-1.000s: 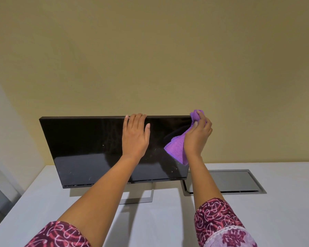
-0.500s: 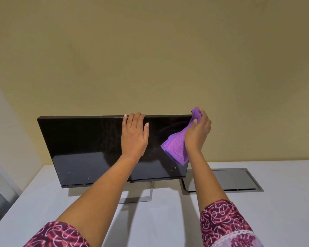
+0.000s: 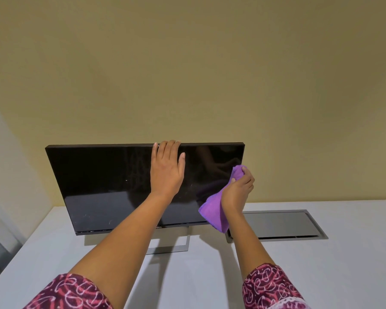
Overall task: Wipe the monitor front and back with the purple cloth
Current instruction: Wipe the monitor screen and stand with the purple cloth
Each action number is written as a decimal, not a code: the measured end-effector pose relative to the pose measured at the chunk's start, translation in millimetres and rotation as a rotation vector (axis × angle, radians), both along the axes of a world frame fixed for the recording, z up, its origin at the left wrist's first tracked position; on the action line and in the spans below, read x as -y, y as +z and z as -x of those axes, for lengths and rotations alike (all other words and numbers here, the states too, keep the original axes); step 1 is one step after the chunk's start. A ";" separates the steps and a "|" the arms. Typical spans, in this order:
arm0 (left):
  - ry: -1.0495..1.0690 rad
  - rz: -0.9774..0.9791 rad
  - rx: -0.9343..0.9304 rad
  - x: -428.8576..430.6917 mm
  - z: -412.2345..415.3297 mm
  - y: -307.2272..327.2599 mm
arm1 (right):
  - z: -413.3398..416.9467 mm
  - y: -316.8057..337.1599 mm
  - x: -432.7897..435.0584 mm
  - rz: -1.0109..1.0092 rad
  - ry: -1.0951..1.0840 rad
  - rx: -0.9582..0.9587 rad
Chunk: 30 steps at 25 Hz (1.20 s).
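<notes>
1. The white table (image 3: 321,275) fills the lower view; a grey hatch (image 3: 283,224) is set into it at about 4 o'clock from the screen.
2. The monitor (image 3: 103,186) stands on its thin stand (image 3: 183,246) at the table's far edge, dark front facing the person and tilted back a little. Pale specks show on the left half of the glass, so the front looks only partly wiped; the back is out of sight.
3. The left hand (image 3: 166,170) lies flat, fingers together, on the upper middle of the screen, its fingertips curled over the top edge, steadying it.
4. The right hand (image 3: 237,189) is closed around the bunched purple cloth (image 3: 214,212), pressing it on the screen's right side at about 3 o'clock; a loose tail hangs toward 7 o'clock.
5. Risks: hard pressure on a light stand could tip or slide the screen; the bare left palm may leave fresh smears; the hanging tail could catch the lower edge.
6. Compared with half a second ago, the cloth hand has dropped from the top right corner to mid-height; the left hand has stayed put.
</notes>
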<state>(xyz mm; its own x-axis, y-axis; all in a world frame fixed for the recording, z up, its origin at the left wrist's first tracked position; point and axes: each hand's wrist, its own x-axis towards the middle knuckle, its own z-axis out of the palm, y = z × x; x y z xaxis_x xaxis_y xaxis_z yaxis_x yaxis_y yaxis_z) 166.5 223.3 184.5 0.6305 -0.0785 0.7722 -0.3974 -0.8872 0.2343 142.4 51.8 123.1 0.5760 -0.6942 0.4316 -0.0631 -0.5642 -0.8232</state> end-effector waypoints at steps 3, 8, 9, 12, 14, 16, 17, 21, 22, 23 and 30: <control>-0.006 -0.009 -0.001 -1.1 3.5 -0.3 | -13.1 41.2 -5.1 0.103 -0.058 0.197; -0.017 -0.012 -0.006 -3.2 2.7 -0.1 | -17.9 32.3 -23.8 0.464 -0.037 0.216; -0.018 -0.012 -0.007 -3.1 1.7 0.3 | -13.6 17.7 -27.2 0.578 0.066 0.176; -0.034 -0.019 -0.008 -5.4 0.4 0.6 | 8.0 -25.5 -30.0 1.018 0.326 -0.008; -0.033 -0.056 0.007 -9.3 1.9 0.9 | 16.0 -32.5 -22.6 1.147 0.362 -0.073; -0.019 -0.100 0.009 -16.1 2.4 1.1 | 13.0 -21.2 -18.5 1.043 0.325 -0.041; -0.008 -0.117 0.005 -20.3 2.5 1.0 | 8.9 -9.3 -19.2 0.914 0.293 0.010; 0.034 -0.110 -0.011 -42.7 2.7 2.3 | -13.5 39.2 -40.8 0.633 0.191 0.145; 0.043 -0.113 -0.007 -49.2 2.2 2.4 | -15.9 41.1 -50.8 0.652 0.214 0.159; 0.050 -0.122 0.002 -54.7 1.7 2.3 | -16.1 37.9 -61.3 0.693 0.258 0.164; 0.081 -0.153 -0.008 -82.9 1.7 2.2 | 7.7 -31.6 -74.1 1.324 0.560 -0.036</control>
<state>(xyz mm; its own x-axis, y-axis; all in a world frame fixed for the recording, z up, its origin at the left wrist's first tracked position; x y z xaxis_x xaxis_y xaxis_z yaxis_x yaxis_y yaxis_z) 164.8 306.2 186.7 0.6459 -0.1433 0.7499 -0.3214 -0.9420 0.0968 134.7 125.9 91.4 0.6583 0.5159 0.5482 0.4096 -0.8565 0.3141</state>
